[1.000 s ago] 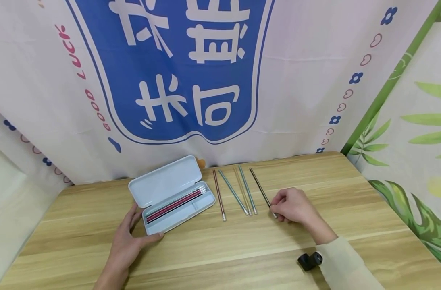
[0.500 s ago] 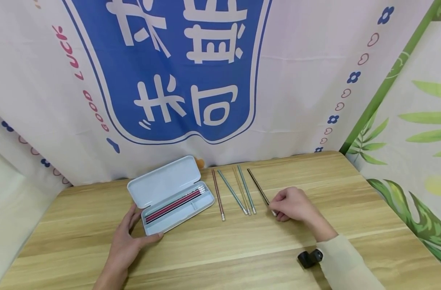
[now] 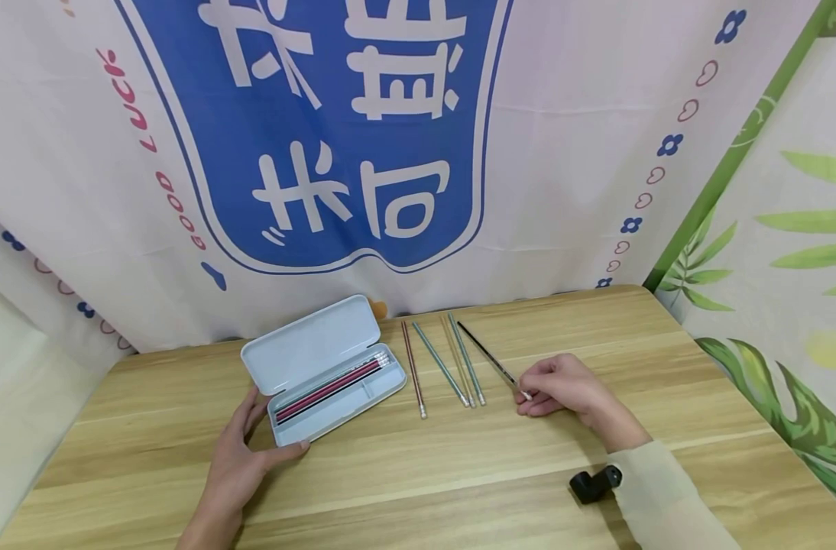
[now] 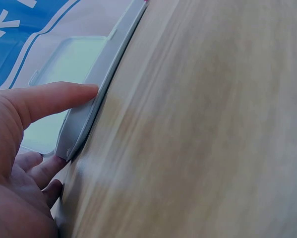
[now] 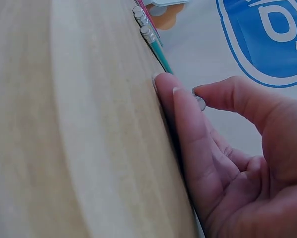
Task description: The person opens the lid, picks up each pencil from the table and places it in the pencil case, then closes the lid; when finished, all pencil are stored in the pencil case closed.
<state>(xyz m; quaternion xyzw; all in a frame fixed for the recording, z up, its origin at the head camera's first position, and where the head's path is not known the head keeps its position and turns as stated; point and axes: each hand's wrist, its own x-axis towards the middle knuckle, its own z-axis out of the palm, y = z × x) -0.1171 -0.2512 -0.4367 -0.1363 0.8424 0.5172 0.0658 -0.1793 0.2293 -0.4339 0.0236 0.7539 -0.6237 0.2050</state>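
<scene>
A pale blue pencil case (image 3: 352, 416) lies with its lid (image 3: 315, 344) raised, several pencils (image 3: 332, 386) in its long compartment. My left hand (image 3: 239, 466) holds the case's near left corner; the left wrist view has the thumb (image 4: 64, 99) on the front wall and fingers round the end. To the right, my right hand (image 3: 565, 389) pinches a black pencil (image 3: 487, 352) near its eraser end, thumb on one side and fingers below. That pencil slants away to the back left. In the right wrist view only its metal eraser tip (image 5: 200, 102) shows between thumb and fingers.
Between case and right hand lie a red pencil (image 3: 413, 368), a teal pencil (image 3: 440, 363), a yellow pencil (image 3: 457, 361) and another teal pencil (image 3: 466, 359). A printed curtain (image 3: 555, 153) hangs behind the wooden table (image 3: 390, 489). A black device (image 3: 595, 483) sits at the right sleeve.
My right hand has turned and shifted slightly right; the black pencil's far end has swung left toward the teal pencil, its eraser end now over the fingers. The left hand stays on the case.
</scene>
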